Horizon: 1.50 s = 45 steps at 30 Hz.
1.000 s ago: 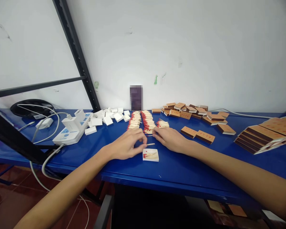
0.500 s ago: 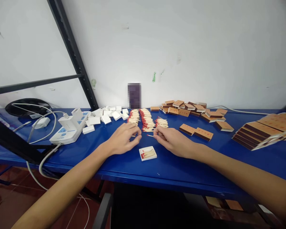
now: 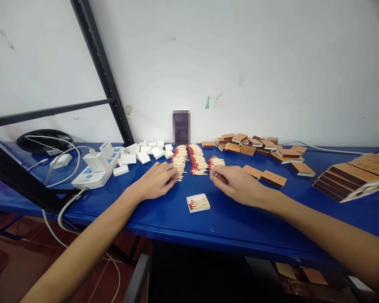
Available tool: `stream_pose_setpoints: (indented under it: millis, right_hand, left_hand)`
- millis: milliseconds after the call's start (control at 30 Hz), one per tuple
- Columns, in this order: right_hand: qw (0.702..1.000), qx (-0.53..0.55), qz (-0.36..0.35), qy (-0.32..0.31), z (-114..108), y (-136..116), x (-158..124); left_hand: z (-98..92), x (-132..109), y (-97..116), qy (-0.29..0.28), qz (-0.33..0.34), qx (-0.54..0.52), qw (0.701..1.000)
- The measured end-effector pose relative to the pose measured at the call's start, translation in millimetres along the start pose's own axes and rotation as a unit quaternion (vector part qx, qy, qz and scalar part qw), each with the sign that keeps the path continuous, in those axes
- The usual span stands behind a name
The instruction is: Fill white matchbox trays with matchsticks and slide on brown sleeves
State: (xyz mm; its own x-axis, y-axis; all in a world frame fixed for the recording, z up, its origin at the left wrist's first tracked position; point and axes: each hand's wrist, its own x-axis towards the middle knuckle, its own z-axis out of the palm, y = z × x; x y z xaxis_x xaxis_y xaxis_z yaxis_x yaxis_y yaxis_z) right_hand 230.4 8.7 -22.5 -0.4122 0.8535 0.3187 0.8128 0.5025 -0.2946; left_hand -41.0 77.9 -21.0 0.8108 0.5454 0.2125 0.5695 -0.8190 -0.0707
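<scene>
Since half a second back, my left hand [image 3: 157, 181] has slid off from the white tray [image 3: 200, 210] to the near end of the left row of matches [image 3: 180, 158], while my right hand [image 3: 238, 184] sits in pretty much the same spot, though the match that poked out of its fingertips doesn't show now. Grip check: my left fingers are curled down with the thumb close to them, right at the nearest sticks, and honestly I can't tell if they're pinching one. My right thumb and index are bent in close to each other too, and I can't tell whether anything is between them. Just past those fingertips lies the small pile of matches [image 3: 217, 161]. That tray is between my hands but closer to me, touching neither, with some loose matches [image 3: 201, 203] in it, red heads toward my left side. Beyond it, in the gap between my hands, runs the middle row of matches [image 3: 197, 160]. Farther out past my left hand is a heap of small white boxes [image 3: 143, 158]. Beyond my right knuckles sit two brown matchboxes [image 3: 273, 179] next to each other, with a messy heap of more boxes [image 3: 239, 138] behind.
</scene>
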Motion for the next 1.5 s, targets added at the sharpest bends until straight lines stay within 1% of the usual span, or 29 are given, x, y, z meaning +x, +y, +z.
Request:
stream_pose_setpoints:
  millis: [100,167,233,333,400,533,600,633,700,800,867,967,1000,1067,1133,1167,1233,1333,1400,1500]
  right_hand:
    - [0.997,-0.07,0.044,-0.008,-5.0,21.1,4.4]
    - [0.995,-0.084,0.054,-0.016,-6.7,30.6,6.0]
    - [0.995,-0.08,0.06,-0.024,-7.6,33.7,7.0]
    - [0.993,-0.074,0.075,-0.045,-7.1,30.6,8.5]
    - [0.992,-0.078,0.08,-0.06,-4.8,29.6,9.5]
    - [0.992,-0.088,0.071,-0.062,1.5,36.2,10.5]
    - [0.992,-0.089,0.068,-0.056,1.6,37.3,9.4]
    - [0.994,-0.08,0.064,-0.049,0.5,35.3,8.4]
    - [0.998,-0.029,0.047,-0.031,-3.0,25.4,5.1]
    - [0.994,0.108,0.005,-0.019,-5.6,0.0,-1.6]
    - [0.985,0.169,-0.018,-0.034,-3.4,-16.5,-5.7]
    - [0.985,0.16,-0.032,-0.058,1.4,-28.0,-7.8]
    - [0.987,0.148,-0.027,-0.052,1.8,-27.0,-7.1]
    - [0.993,0.115,-0.005,-0.019,0.2,-18.5,-4.1]
    - [0.998,0.057,0.023,0.008,-3.2,-4.0,-0.4]
    - [0.999,0.019,0.037,0.01,-4.7,4.0,1.4]
    - [0.997,-0.045,0.064,-0.01,-6.2,18.8,4.2]
    - [0.993,-0.076,0.082,-0.048,-4.5,32.3,6.6]
    - [0.992,-0.077,0.083,-0.061,-2.4,35.1,7.3]
    - [0.99,-0.089,0.086,-0.068,-0.5,34.3,7.4]
  left_hand:
    - [-0.2,0.1,-1.0,-0.001,-0.006,0.004,1.0]
    - [-0.9,-0.2,-2.3,-0.008,-0.014,0.006,1.0]
    - [-2.2,-0.6,-3.5,-0.02,-0.021,0.003,1.0]
    - [-5.8,-0.7,-0.5,-0.025,-0.018,-0.024,0.999]
    - [-9.1,0.5,8.0,-0.017,0.0,-0.076,0.997]
    - [-13.2,6.8,36.3,-0.004,0.057,-0.199,0.978]
    - [-12.3,10.6,46.0,-0.006,0.074,-0.215,0.974]
    - [-11.2,12.1,47.5,-0.001,0.071,-0.213,0.974]
    - [-8.3,13.8,42.5,0.028,0.03,-0.196,0.98]
    - [-4.9,11.8,21.7,0.07,-0.056,-0.126,0.988]
    - [-3.9,7.9,7.1,0.06,-0.075,-0.064,0.993]
    - [-2.7,2.1,-5.1,0.018,-0.069,-0.011,0.997]
    - [-2.2,1.0,-6.5,0.006,-0.065,-0.006,0.998]
    - [-1.0,0.3,-6.7,-0.009,-0.056,-0.005,0.998]
    - [0.3,0.7,-5.8,-0.012,-0.047,-0.009,0.999]
    - [0.8,1.0,-5.5,-0.012,-0.042,-0.011,0.999]
    - [1.8,1.5,-5.7,-0.009,-0.035,-0.005,0.999]
    - [2.5,1.6,-6.6,-0.003,-0.033,0.014,0.999]
    - [1.7,1.6,-5.1,0.01,-0.035,0.009,0.999]
    - [-2.6,2.2,5.3,0.041,-0.02,-0.054,0.997]
